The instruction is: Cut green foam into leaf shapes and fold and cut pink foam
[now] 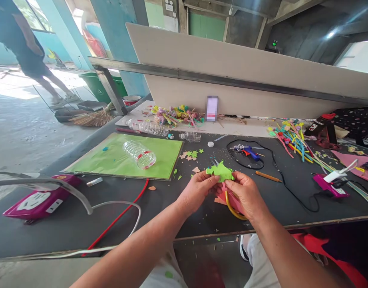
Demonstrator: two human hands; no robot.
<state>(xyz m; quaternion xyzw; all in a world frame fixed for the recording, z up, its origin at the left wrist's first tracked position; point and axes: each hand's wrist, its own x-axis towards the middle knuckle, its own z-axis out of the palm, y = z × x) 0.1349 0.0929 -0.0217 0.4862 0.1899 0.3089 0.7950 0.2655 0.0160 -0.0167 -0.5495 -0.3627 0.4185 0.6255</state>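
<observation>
Between my two hands is a bright green cut-out piece (221,172), foam or paper, with an uneven, pointed outline. My left hand (198,188) pinches its left side, and my right hand (243,192) pinches its right side. Just below lie scissors with a yellow handle (231,208), their metal tips showing behind the green piece. A pink sheet (236,202) rests under that handle, partly covered by my right hand. Small green scraps (193,153) and peach-coloured scraps are scattered on the dark table beyond my left hand.
A green sheet (112,154) bears a clear plastic bottle (138,155). Power strips (41,200) stand at left and right. A blue glue gun (251,153) with a black cord lies behind my right hand. Bundles of colourful stems (294,138) and a phone (212,109) are farther back. Another person (24,48) stands at left.
</observation>
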